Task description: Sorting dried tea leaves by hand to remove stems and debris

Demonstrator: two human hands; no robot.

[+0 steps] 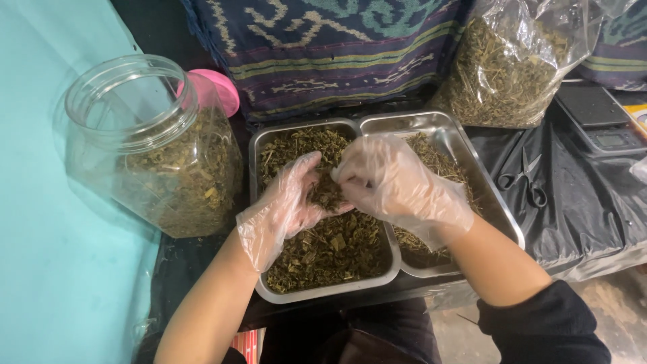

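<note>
Left hand [286,202] in a clear glove cupped under a clump of dried herbs [327,192], right hand [394,182] gloved, fingers pinching the same clump, both above the left steel tray [323,291], second tray [465,145] just beside, open plastic jar [145,145] left, scissors [526,178] right on the tabletop

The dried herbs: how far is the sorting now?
Looks done: the open jar is about half filled. In hand: both gloved hands, left hand and right hand, work a clump over the left tray. Left: both trays and the bag remain full.
</note>
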